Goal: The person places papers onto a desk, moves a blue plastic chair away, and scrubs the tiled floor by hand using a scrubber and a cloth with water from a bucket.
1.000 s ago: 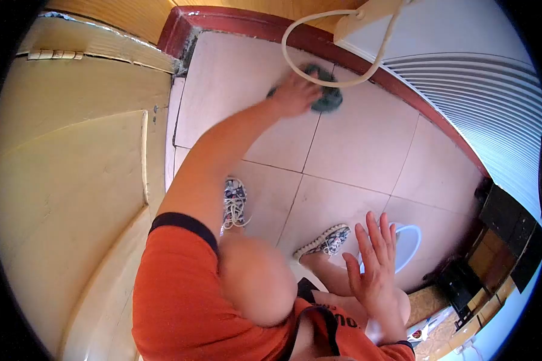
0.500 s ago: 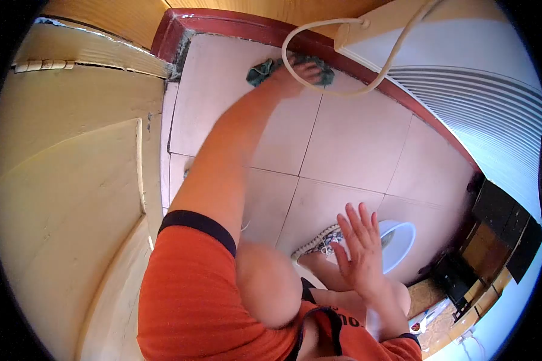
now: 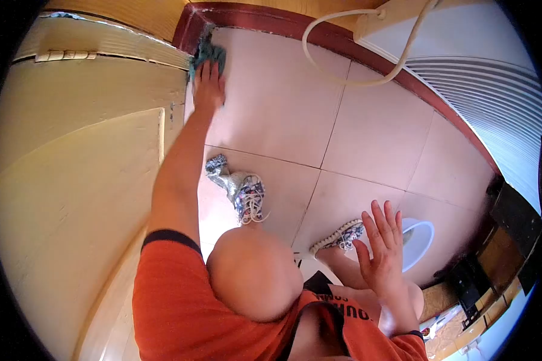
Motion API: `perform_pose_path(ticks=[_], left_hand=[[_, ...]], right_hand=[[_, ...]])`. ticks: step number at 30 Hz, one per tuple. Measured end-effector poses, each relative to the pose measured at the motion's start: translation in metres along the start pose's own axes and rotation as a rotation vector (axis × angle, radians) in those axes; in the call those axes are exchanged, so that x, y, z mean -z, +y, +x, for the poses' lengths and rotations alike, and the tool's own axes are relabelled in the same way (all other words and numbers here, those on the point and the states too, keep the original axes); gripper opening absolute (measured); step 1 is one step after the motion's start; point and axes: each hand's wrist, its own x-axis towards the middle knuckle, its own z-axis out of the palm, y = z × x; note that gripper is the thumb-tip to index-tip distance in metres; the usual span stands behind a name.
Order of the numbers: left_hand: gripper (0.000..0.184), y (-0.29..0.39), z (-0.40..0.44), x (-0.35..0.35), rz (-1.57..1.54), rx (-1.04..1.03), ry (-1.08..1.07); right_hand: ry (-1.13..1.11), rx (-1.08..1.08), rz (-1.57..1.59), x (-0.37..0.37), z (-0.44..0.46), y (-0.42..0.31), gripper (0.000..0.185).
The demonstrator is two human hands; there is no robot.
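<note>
My left hand (image 3: 209, 90) presses on a dark green cloth (image 3: 209, 55) at the floor's far left corner, where the red skirting meets the door frame. Its fingers lie over the cloth's near part and hold it against the floor. My right hand (image 3: 382, 249) is raised in front of my right knee, fingers apart, palm bare, with nothing in it. Just behind its fingers, a white-blue basin (image 3: 426, 243) stands on the tiles, partly hidden by the hand.
My two patterned shoes (image 3: 250, 195) (image 3: 343, 236) are on the pink tiles (image 3: 283, 90). Near the left shoe lies a crumpled silvery item (image 3: 218, 168). A yellow door (image 3: 72, 150) is at left. A white ribbed appliance (image 3: 476, 90) with a looping cable (image 3: 310, 54) stands at right.
My left hand and the green cloth have moved left, from beside the back skirting into the corner. The left shoe and silvery item have come into view. My right hand stays raised and open.
</note>
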Motion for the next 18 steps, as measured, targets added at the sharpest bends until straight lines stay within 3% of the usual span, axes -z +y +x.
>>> perform_pose_path(ticks=[3, 5, 8, 11, 14, 15, 18], left_hand=[[0.049, 0.026, -0.072, 0.039, 0.019, 0.183, -0.206], [0.047, 0.031, -0.138, 0.051, 0.032, 0.183, -0.362], [0.039, 0.04, -0.215, 0.087, -0.164, 0.159, -0.378], [0.045, 0.035, -0.261, 0.111, -0.146, 0.14, -0.474], [0.046, 0.06, -0.253, 0.169, -0.104, 0.229, -0.31], [0.048, 0.058, -0.276, 0.176, -0.145, 0.184, -0.333], [0.059, 0.073, -0.33, 0.166, -0.211, 0.361, -0.549]], right_hand=[[0.015, -0.007, -0.021, -0.002, -0.003, 0.004, 0.051], [-0.002, 0.023, -0.011, -0.002, -0.005, 0.001, 0.051], [-0.006, 0.013, -0.04, -0.003, -0.012, -0.006, 0.05], [-0.047, -0.002, -0.019, 0.004, -0.016, -0.012, 0.05], [-0.045, 0.003, 0.001, 0.005, -0.016, -0.013, 0.05], [-0.044, 0.001, -0.006, 0.005, -0.017, -0.014, 0.05], [-0.036, 0.008, -0.03, 0.004, -0.015, -0.015, 0.051]])
